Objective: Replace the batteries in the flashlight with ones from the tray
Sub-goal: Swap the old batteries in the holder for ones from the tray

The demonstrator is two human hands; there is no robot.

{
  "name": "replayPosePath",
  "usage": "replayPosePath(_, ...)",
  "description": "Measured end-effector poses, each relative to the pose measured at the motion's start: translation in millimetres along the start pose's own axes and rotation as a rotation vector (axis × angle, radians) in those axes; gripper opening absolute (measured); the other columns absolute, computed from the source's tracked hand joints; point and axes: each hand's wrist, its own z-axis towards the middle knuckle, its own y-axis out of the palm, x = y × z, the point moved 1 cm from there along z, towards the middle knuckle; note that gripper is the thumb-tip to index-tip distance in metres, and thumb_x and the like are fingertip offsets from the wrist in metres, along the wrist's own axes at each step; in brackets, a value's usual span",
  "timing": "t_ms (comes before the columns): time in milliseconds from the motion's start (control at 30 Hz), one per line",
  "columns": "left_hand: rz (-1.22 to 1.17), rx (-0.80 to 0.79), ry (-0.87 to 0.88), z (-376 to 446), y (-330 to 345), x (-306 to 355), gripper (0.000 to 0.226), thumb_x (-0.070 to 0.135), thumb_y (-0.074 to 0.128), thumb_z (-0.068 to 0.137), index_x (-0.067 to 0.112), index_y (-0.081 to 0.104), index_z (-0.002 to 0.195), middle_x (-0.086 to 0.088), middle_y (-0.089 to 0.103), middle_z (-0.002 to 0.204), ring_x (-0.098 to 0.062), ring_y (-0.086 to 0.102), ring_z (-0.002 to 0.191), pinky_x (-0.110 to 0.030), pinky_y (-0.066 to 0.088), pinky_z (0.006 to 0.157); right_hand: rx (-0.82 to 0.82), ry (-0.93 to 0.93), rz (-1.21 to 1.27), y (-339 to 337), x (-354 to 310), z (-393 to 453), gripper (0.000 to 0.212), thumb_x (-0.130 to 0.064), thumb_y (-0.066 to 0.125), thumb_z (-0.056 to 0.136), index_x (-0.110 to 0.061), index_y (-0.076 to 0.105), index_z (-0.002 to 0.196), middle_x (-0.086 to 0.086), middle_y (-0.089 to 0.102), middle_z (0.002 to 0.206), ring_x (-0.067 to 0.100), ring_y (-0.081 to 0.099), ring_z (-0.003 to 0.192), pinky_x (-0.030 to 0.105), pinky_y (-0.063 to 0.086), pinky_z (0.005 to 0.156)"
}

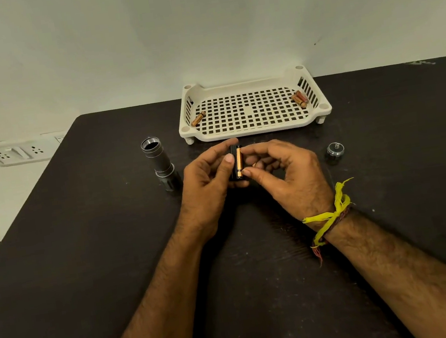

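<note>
My left hand (205, 177) grips a black battery holder (234, 164) upright above the dark table. A copper-and-black battery (239, 164) sits in the holder's front slot, and the fingertips of my right hand (279, 169) pinch it at its top and bottom ends. The grey flashlight body (158, 161) lies open-ended on the table to the left of my hands. Its tail cap (335, 149) stands to the right. The white slotted tray (253, 129) sits behind, with one battery (198, 118) at its left end and a few batteries (299, 98) at its right end.
The black table (83, 247) runs up to a pale wall. A white wall socket panel (19, 153) is off the table's left edge. A yellow thread band is tied around my right wrist (330, 219).
</note>
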Motion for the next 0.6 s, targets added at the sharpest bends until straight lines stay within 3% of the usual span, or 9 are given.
replayPosePath(233,0.028,0.057,0.002,0.4,-1.0,-0.4,0.028,0.004,0.057,0.1,0.001,0.063,0.127,-0.019,0.074,0.105,-0.02,0.072,0.085,-0.027,0.061,0.067,-0.015,-0.109,-0.055,-2.7,-1.4,-0.1,0.028,-0.002,0.078,0.08,-0.002,0.075,0.108,0.008,0.074,0.091,0.019,0.069,0.077,0.03,0.057,0.073)
replayPosePath(433,0.048,0.068,-0.016,0.5,-0.7,-0.5,0.024,0.002,0.057,0.1,0.002,0.065,0.122,-0.006,0.077,0.091,-0.015,0.073,0.079,-0.025,0.061,0.064,-0.007,-0.284,-0.225,-0.6,0.8,-0.8,0.019,-0.002,0.077,0.081,-0.001,0.077,0.101,0.007,0.076,0.088,0.011,0.067,0.076,0.032,0.058,0.073)
replayPosePath(600,0.031,0.077,-0.046,-1.6,1.0,3.0,0.024,0.001,0.058,0.099,-0.001,0.065,0.121,-0.006,0.077,0.092,-0.014,0.075,0.079,-0.024,0.06,0.063,0.012,-0.371,-0.336,2.3,-0.1,-4.0,0.016,-0.003,0.076,0.082,0.001,0.077,0.098,0.01,0.077,0.086,0.02,0.073,0.075,0.034,0.061,0.071)
